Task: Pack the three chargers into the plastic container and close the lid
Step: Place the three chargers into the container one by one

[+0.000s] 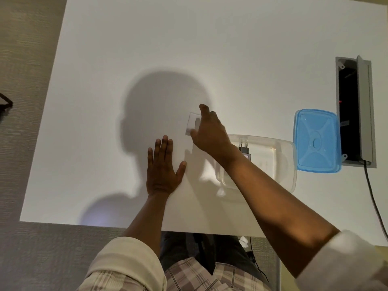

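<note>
Nearest the lens, I see a checked shirt (189, 276) and two rolled pale sleeves, with both forearms reaching out over the white table (105, 59). I have the left hand (162, 166) lying flat on the tabletop, palm down, fingers straight and slightly fanned, holding nothing. I have the right hand (210, 131) further out, arched over a white charger (192, 123) that lies on the table; thumb and fingers curve around its near end, but I cannot tell whether they have closed on it or merely touch it. Just right of that hand sits the clear plastic container (283, 164), open, its left part hidden under my right forearm. Inside it, a dark charger (245, 151) rests with two prongs pointing away from me. I cannot make out a third charger anywhere; something pale may lie in the container, too faint to name. Beside the container on the right lies the blue lid (317, 141), flat on the table, its near-left edge just touching or overlapping the container's rim. Beyond the lid, a grey cable box (365, 112) is recessed into the table, with a dark cord (375, 202) trailing toward me.
</note>
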The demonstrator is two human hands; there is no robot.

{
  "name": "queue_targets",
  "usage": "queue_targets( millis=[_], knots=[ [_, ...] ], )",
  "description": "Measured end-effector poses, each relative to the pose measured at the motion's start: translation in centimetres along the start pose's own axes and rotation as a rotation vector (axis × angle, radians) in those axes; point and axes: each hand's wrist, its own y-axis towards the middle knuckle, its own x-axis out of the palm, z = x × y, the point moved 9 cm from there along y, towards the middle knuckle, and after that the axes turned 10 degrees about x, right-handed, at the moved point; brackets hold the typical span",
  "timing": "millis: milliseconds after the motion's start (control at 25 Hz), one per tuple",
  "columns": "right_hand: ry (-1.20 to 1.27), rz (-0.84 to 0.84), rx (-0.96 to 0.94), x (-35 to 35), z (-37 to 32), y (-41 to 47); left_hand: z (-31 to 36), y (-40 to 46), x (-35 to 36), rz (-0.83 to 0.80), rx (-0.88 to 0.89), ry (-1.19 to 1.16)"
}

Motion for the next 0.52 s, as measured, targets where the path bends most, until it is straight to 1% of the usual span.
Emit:
queue_targets(
  millis=[80,160,240,320,400,440,520],
  knots=[
    [-0.14,-0.019,0.086,2.0,-0.2,1.7,-0.2,0.1,0.0,0.005,-0.006,0.0],
    [-0.222,0.039,0.099,3.0,-0.5,2.7,-0.3,0.2,0.1,0.008,-0.012,0.009],
    [-0.254,0.063,0.057,3.7,-0.9,3.2,-0.3,0.2,0.1,0.007,-0.017,0.007],
    [-0.269,0.069,-0.031,4.2,-1.2,3.3,-0.4,0.0,0.1,0.018,-0.015,0.014],
    [-0.331,0.113,-0.14,4.0,-1.5,3.3,-0.5,-0.1,0.0,0.032,-0.011,0.019],
    [-0.327,0.139,-0.167,3.7,-1.4,3.4,-0.5,-0.1,-0.1,0.038,-0.011,0.019],
    [-0.281,0.181,-0.144,3.1,-1.2,3.7,-0.4,0.0,-0.2,0.047,-0.011,0.02]
  ],
)
